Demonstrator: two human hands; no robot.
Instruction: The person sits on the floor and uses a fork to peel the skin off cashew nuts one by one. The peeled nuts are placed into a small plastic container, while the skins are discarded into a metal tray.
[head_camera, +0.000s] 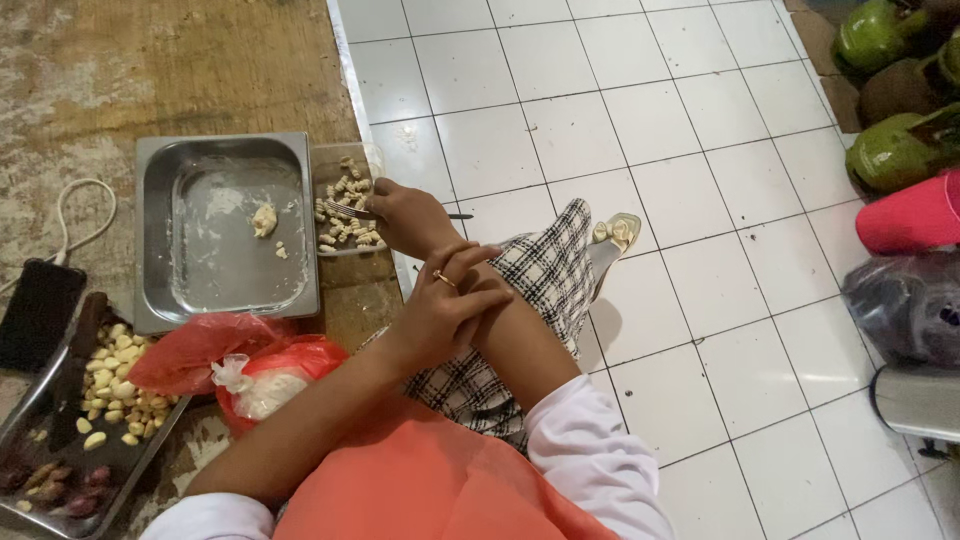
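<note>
My right hand (405, 215) grips a metal fork (348, 209) and presses it over a small clear tray (331, 160) filled with several small ridged dough pieces (345, 225). My left hand (450, 300), a ring on one finger, rests on my right forearm and holds nothing. To the left of the small tray stands a deep steel pan (228, 300) smeared with flour, a small lump of dough (264, 219) lying in it. My knee in checked trousers (545, 275) shows below the hands.
A red plastic bag (200, 350) with a white bag inside lies by my left arm. A metal tray (40, 425) holds peeled garlic cloves, shallots and a dark knife. A phone (38, 312) with a white cable lies far left. Green gas cylinders (895, 150) stand on the white tile floor at right.
</note>
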